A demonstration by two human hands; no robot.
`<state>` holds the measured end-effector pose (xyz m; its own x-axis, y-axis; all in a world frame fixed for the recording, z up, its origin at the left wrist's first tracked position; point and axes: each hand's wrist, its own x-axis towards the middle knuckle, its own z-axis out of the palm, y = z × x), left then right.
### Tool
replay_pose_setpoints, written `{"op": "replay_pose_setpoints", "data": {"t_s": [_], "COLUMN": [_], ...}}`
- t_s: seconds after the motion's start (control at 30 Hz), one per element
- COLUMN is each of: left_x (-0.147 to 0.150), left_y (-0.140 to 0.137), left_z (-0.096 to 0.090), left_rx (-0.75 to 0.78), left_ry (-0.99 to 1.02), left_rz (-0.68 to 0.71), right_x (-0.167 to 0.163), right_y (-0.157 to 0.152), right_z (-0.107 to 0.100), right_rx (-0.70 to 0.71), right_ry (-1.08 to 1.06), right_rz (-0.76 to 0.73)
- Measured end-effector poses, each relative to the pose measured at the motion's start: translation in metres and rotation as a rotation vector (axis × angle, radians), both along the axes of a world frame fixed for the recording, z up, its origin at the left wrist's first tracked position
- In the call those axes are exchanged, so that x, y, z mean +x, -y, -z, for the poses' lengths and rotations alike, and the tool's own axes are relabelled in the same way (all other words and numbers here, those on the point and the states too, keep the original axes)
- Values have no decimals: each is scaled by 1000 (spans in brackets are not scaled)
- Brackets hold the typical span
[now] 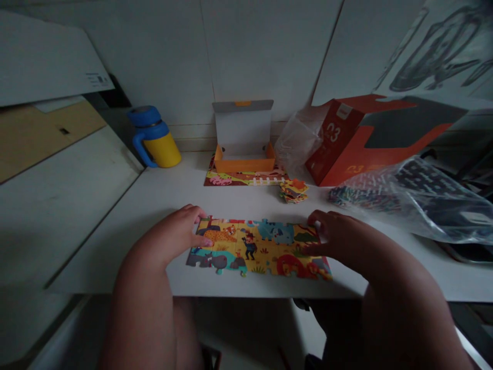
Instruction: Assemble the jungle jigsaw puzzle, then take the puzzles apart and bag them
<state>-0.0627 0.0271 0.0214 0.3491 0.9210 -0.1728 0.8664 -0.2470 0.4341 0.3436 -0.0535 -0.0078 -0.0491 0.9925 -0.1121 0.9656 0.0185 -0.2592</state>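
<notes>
A partly joined jigsaw puzzle (265, 252) with cartoon animals and a small figure on a yellow ground lies before me near the table's front edge. Its near and far edges show tabs and notches. My left hand (192, 228) grips its left end, thumb on the picture and fingers curled at the far left corner. At the opposite end, my right hand (323, 231) holds the upper right corner, its thumb over the right side. Fingertips of both hands are partly hidden. Beyond the puzzle sits a small stack of loose puzzle pieces (294, 191).
An open orange box (244, 164) stands at the back on a printed picture sheet (231, 178). A blue and yellow mug (157, 141) is at back left. On the right are a red carton (346, 144) and clear plastic packaging (419, 200). The white table (154, 205) ends close to me.
</notes>
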Motion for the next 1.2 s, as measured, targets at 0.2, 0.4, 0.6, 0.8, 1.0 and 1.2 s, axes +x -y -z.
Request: {"op": "replay_pose_setpoints", "data": {"t_s": [0.2,0.4,0.6,0.8,1.0,1.2], "left_x": [1,-3,-2,0,-4,26], "left_y": [-8,-14,-14,-13,-15,-4], "left_z": [4,13,18,12,8,3], "left_rx": [-119,-191,-113,-72,-179,-180], "left_ry": [91,236,191,154,462,407], "left_rz": [-85,-37,11,18,-72,18], "right_x": [-4,-9,-11,-10,-10,-36], "right_y": [-14,-13,-9,-9,-5,-8], "right_z": [-16,-20,-25,-23,-30,-30], "right_rx": [-105,-91,-136,-95,64,37], "right_ry": [-55,-119,-106,-93,-172,-279], "right_rz": [0,-44,-76,-117,-49,-146]}}
